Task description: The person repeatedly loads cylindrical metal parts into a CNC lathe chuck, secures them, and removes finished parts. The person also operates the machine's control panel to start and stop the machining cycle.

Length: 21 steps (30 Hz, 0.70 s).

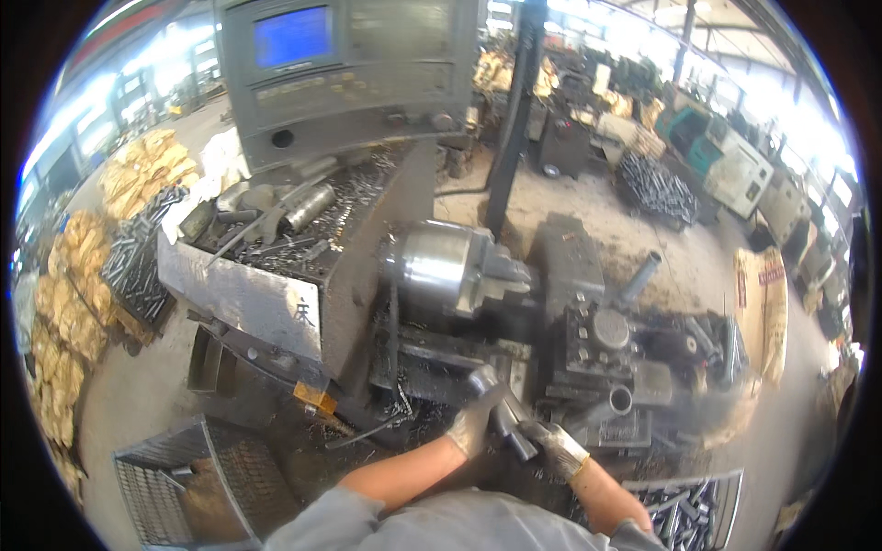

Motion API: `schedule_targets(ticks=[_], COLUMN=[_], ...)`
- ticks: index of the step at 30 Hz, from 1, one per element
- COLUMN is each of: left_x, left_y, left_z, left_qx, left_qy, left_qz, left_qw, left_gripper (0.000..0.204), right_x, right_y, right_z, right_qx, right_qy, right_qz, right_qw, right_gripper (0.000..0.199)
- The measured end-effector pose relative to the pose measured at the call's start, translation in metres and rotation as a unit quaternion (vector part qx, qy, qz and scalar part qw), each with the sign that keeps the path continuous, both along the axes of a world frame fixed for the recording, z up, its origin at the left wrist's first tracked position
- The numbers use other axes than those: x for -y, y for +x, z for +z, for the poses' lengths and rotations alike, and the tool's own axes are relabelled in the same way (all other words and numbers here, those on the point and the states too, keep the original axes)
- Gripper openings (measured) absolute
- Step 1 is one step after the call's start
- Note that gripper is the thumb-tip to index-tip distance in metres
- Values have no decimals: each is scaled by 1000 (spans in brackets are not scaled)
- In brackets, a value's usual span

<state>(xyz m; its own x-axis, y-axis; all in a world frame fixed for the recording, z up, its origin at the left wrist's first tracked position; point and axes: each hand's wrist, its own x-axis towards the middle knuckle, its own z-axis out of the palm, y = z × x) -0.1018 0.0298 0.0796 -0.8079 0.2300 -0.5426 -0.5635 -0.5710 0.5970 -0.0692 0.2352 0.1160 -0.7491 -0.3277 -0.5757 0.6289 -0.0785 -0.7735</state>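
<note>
In front of my body, both hands wear pale work gloves with dark, dirty fingers. My left hand (472, 428) is closed on a grey metal cylinder (520, 444) that slants down to the right, its upper end showing past the fingers. My right hand (557, 446) closes on the cylinder's lower part from the right. Blur hides whether this is one piece or two. Just beyond the hands stands a lathe, its shiny chuck (439, 266) with stepped jaws at the left and its dark tool block (595, 344) at the right.
A metal ledge (241, 292) left of the chuck carries parts and shavings. Above it is a control panel (390, 87) with a blue screen. A wire basket (209, 424) stands low left; a bin of metal pieces (735, 491) stands low right. An upright tube (641, 274) rises behind the tool block.
</note>
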Motion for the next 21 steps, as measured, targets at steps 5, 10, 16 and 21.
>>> schedule_targets(ticks=[5,10,16,21], left_x=[-10,-12,5,-2], left_y=[-8,-5,3,4], left_z=[-19,-17,0,27], left_qx=[-63,-66,-35,-77], left_qy=[-120,136,-12,31], left_qz=[-53,-117,-14,-166], left_qw=[989,982,999,983], left_gripper=[56,33,32,45], right_x=[7,-91,-287,-340], right_y=[3,86,275,250], right_z=[-76,-78,-55,-41], right_qx=[-240,-299,100,52], right_qy=[252,287,349,596], right_qz=[45,57,-221,-431], right_qw=[937,908,905,676], right_gripper=[60,53,41,58])
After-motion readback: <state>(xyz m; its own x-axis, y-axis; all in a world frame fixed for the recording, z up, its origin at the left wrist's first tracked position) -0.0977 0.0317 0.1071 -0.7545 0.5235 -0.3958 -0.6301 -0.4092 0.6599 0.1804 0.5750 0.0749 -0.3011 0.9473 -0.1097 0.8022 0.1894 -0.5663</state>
